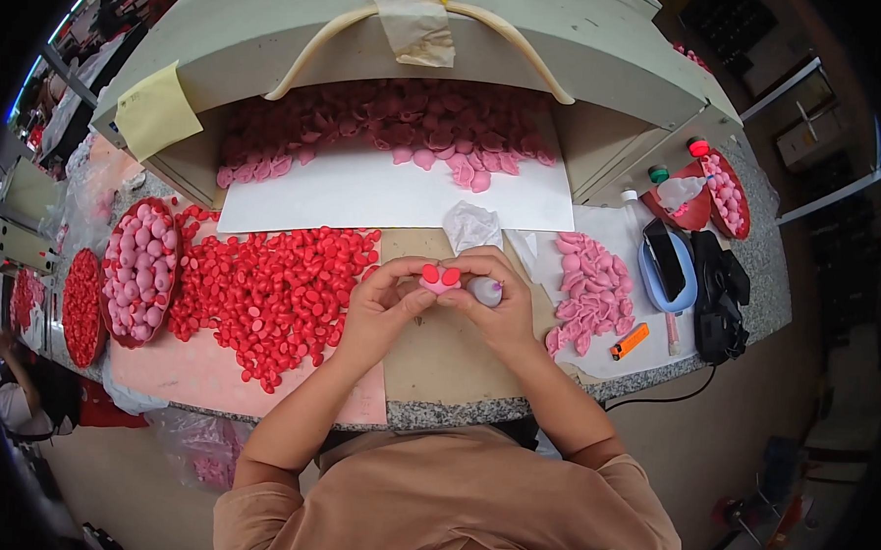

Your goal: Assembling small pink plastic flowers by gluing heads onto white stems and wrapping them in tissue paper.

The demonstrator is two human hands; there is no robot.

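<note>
My left hand (pixel 382 298) and my right hand (pixel 509 315) meet above the middle of the bench. Between their thumbs and fingertips they pinch a small pink piece (pixel 438 286) with two red ovals on top. A small whitish squeeze bottle (pixel 486 292) is tucked in my right hand, its end showing between the fingers. To the left of my hands spreads a large heap of small red oval pieces (pixel 273 282). Pink curved pieces (pixel 592 287) lie in a pile to the right, on white paper. Crumpled white tissue (pixel 472 225) sits just beyond my fingers.
Ahead stands a grey box-like cabinet (pixel 607 66) with pink pieces on white sheeting inside. Red baskets of pieces (pixel 144 274) are at the left. An orange lighter (pixel 630 341), a blue tray with a phone (pixel 669 270) and a black bag (pixel 720 292) lie right.
</note>
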